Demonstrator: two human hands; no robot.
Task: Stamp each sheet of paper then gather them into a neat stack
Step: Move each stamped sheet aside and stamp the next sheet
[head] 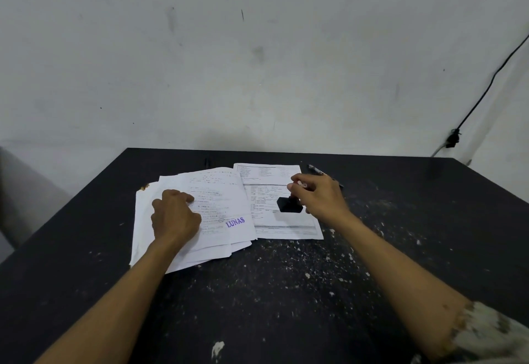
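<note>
1. Left hand (174,214) lay on the fanned pile of sheets (177,257), at 9 o'clock from table centre. Fingers were curled, knuckles up, thumb pointing to 3 o'clock. Couldn't tell if it pinched any sheet.
2. Top sheet (220,189) of the pile carried a purple LUNAS mark (235,222), at 4 o'clock of the left hand.
3. Form sheet (274,174) lay flat just beside the pile at its 3 o'clock, with its left edge under the top sheet.
4. Stamp (289,204) was over the form's middle, black base down. Contact with the paper was unclear.
5. Right hand (320,194) gripped the stamp's handle from 2 o'clock, fingers wrapped tight around it.
6. Pen (315,169) lay on the table (286,292) at 12 o'clock of the right hand, partly hidden by it.
7. Black cable (486,91) ran down the wall far right.
</note>
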